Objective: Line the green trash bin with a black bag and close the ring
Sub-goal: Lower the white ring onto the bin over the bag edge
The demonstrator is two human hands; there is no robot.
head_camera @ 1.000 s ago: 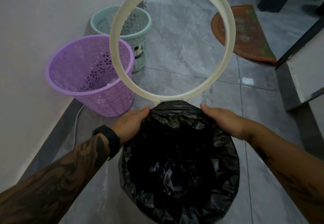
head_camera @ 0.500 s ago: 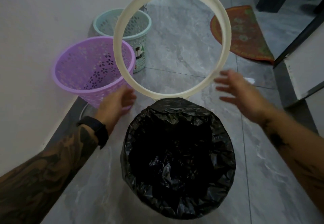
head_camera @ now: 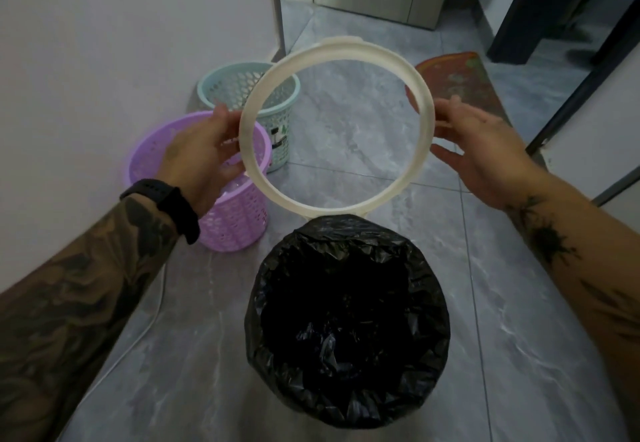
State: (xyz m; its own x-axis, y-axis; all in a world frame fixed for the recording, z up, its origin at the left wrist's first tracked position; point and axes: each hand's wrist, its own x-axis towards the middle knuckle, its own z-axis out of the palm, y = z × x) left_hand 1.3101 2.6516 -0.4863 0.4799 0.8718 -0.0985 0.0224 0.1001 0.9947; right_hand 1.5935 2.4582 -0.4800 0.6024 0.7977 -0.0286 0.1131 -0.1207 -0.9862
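A black bag lines the bin at the lower centre, folded out over the rim so that the green bin itself is hidden. A cream ring stands up from its hinge at the bin's far rim, tilted away from me. My left hand grips the ring's left side between thumb and fingers. My right hand holds the ring's right side, its fingers behind the ring's edge and its thumb in front.
A purple perforated basket and a teal one stand against the left wall, just behind the ring. A red mat lies at the far right. A white cable runs along the grey tiled floor.
Both hands left the bag's far rim, rose and took hold of the ring's two sides. The ring now leans lower and the view has pulled back.
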